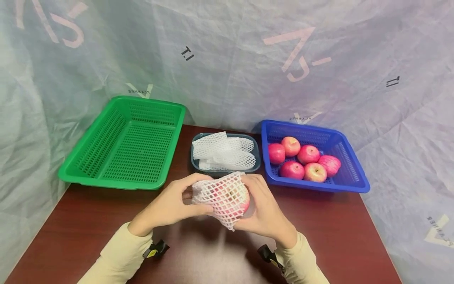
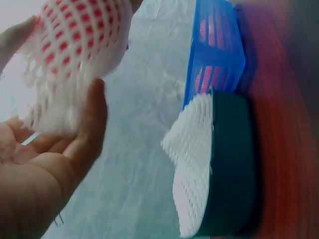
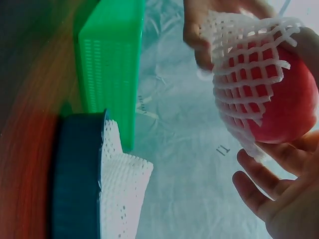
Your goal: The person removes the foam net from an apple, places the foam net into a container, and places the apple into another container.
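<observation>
Above the table, a red apple [image 1: 246,197] sits most of the way inside a white foam fruit net [image 1: 217,196]. My left hand [image 1: 169,204] grips the gathered end of the net, thumb in front and fingers behind. On the other side, my right hand [image 1: 267,211] holds the apple and the net's open edge between thumb and fingers. In the right wrist view, part of the bare apple [image 3: 291,107] shows beyond the mesh, near the right palm. The left wrist view shows the narrow end of the net [image 2: 60,107] between left thumb and fingers.
Behind the hands, a dark tray [image 1: 260,161] holds several white foam nets [image 1: 223,152]. A green basket [image 1: 140,152] with nothing in it stands at left. Several apples [image 1: 308,154] lie in a blue basket [image 1: 349,179] at right. A printed cloth [image 1: 227,79] hangs behind the table [image 1: 198,260].
</observation>
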Available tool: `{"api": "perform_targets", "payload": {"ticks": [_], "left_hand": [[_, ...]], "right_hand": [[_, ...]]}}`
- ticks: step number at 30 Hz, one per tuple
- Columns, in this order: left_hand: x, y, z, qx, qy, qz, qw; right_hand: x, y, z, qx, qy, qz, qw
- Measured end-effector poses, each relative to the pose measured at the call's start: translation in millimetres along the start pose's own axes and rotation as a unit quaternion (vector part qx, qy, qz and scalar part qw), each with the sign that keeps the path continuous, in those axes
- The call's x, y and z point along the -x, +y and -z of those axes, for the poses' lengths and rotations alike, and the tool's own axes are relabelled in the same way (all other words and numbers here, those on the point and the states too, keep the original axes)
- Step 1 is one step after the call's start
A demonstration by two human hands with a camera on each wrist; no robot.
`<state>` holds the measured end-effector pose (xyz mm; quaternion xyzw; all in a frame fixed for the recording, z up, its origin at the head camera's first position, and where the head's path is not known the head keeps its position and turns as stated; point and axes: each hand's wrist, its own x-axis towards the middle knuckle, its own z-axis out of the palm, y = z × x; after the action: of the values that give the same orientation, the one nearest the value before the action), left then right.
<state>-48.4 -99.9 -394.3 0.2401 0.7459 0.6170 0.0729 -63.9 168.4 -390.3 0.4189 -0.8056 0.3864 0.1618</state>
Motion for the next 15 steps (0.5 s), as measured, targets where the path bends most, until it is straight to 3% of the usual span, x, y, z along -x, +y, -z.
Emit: {"api": "perform_targets", "payload": {"ticks": [3, 8, 15], "left_hand": [[2.1, -2.9, 3.7, 0.032, 0.008, -0.009, 0.9994], [6.0, -5.2, 11.1, 0.004, 0.033, -0.02, 0.9993], [17.8, -10.3, 24.8, 0.001, 0.057, -0.005, 0.9984]], "right_hand": [[3, 2, 4.2, 0.0, 0.006, -0.008, 1.0], [6, 5, 11.1, 0.009, 0.012, -0.015, 1.0], [14, 11, 27.9, 0.034, 0.029, -0.053, 0.998]]}}
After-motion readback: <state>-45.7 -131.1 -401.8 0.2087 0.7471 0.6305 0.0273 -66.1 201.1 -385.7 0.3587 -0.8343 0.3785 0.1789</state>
